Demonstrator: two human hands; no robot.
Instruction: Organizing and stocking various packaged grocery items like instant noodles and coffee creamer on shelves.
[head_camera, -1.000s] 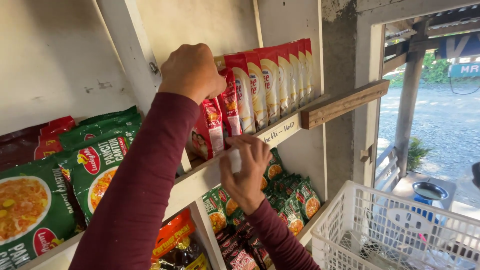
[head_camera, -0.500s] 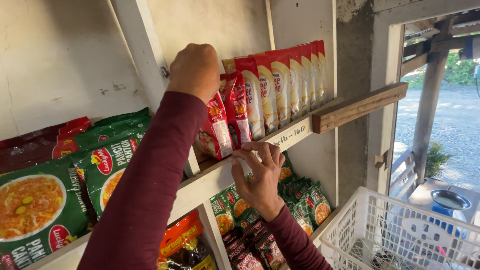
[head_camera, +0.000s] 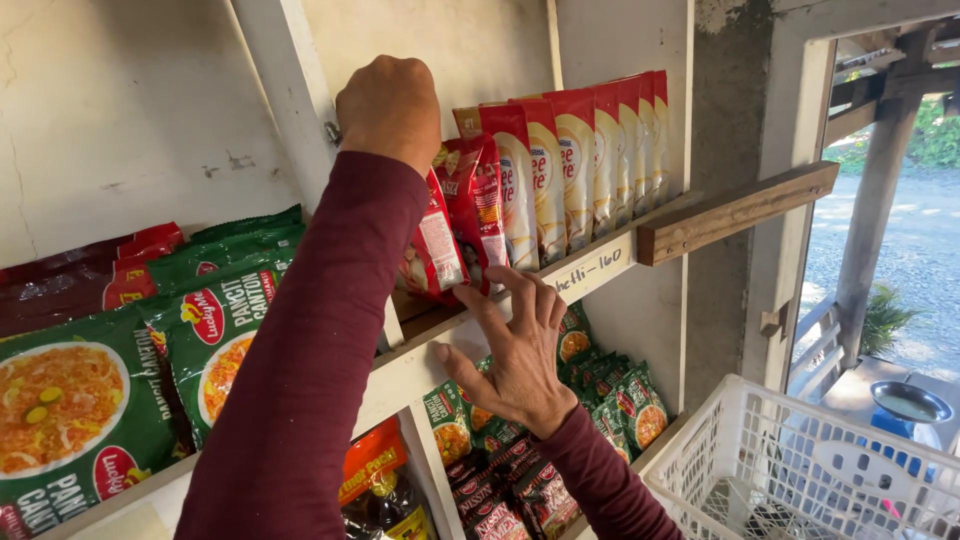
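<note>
At the left end of the shelf (head_camera: 440, 350), green noodle packets (head_camera: 90, 400) stand packed face-out, with dark red packets (head_camera: 90, 275) behind them. The left hand (head_camera: 392, 105) is raised above the shelf, closed in a fist at the top of the red sachets (head_camera: 470, 215); the knuckles hide what the fingers grip, though it looks like the sachets' upper edge. Those sachets lean unevenly against the white upright (head_camera: 290, 110), not yet squared up like their neighbours. The right hand (head_camera: 515, 345) is spread open, fingers apart, its fingertips touching the shelf's front edge just below the sachets and holding nothing. Further right, a row of red-and-cream pouches (head_camera: 590, 160) stands neatly upright to the shelf's right end. Below sit more small packets (head_camera: 600, 390), and at the lower right corner a white plastic basket (head_camera: 790, 470).
</note>
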